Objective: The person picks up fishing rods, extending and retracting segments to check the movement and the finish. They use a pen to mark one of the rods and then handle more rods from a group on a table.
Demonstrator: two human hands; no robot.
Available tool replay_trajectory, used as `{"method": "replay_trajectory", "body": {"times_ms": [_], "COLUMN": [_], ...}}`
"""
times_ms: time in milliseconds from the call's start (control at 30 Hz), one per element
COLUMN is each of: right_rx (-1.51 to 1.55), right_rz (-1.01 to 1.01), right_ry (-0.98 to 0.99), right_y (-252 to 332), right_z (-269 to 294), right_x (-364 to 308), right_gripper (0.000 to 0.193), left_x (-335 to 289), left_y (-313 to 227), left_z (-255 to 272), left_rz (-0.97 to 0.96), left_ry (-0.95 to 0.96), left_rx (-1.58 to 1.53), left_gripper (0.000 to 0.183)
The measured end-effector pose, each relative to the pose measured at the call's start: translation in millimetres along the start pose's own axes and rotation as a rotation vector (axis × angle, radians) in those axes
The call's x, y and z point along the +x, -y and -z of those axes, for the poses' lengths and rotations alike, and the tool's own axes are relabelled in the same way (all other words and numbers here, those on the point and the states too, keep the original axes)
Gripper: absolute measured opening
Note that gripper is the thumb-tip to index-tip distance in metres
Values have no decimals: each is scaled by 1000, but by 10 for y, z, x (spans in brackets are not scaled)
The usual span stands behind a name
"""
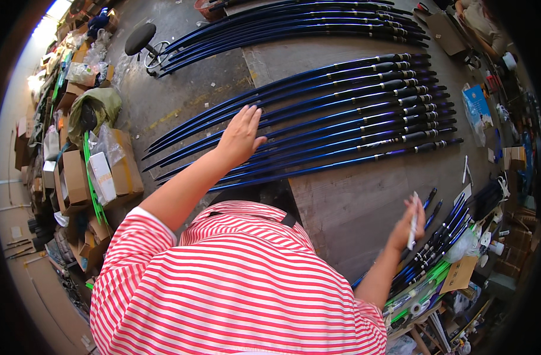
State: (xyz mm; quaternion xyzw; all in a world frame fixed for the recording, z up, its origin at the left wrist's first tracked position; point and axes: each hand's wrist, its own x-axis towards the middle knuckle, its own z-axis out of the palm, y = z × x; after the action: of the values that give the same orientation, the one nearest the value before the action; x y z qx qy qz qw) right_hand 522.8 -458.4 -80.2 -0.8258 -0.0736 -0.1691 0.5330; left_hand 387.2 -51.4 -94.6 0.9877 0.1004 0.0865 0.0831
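A row of long dark-blue fishing rods (394, 84) lies side by side across the table, black grips to the right and thin ends to the left. My left hand (242, 136) rests flat on or just above the middle of these rods, fingers stretched and thumb apart, holding nothing. To the right, off the near edge of the row, my right hand (405, 228) is closed round a slim white pen-like tool (413, 222) held upright. Its exact kind cannot be made out.
Another group of blue rods (377, 28) lies farther back. A black round stool (140, 40) stands beyond at left, near cardboard boxes (126, 163) and bags. More rods (439, 239) and a cardboard piece (459, 274) crowd the lower right. A blue package (478, 105) lies at right.
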Motion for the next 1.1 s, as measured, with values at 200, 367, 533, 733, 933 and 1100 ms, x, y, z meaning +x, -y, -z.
{"method": "replay_trajectory", "body": {"times_ms": [200,367,533,733,933,1100], "right_rx": [99,103,84,38,48,-7], "right_rz": [298,438,365,501,641,650], "right_ry": [265,327,382,418,437,433], "right_y": [621,723,583,547,566,575], "right_z": [-1624,-2470,-3035,-3516,-3674,-3705], "right_x": [61,115,108,172,178,170], "right_gripper": [17,12,16,16,14,14], "left_x": [599,866,917,941,954,952], "left_y": [67,50,100,153,172,184], "left_z": [-507,-685,-750,-677,-685,-700], "left_rz": [124,225,257,254,260,255], "left_ry": [30,-19,2,49,95,98], "left_rx": [17,-60,-148,-208,-175,-177], "left_gripper": [77,83,87,87,86,85]}}
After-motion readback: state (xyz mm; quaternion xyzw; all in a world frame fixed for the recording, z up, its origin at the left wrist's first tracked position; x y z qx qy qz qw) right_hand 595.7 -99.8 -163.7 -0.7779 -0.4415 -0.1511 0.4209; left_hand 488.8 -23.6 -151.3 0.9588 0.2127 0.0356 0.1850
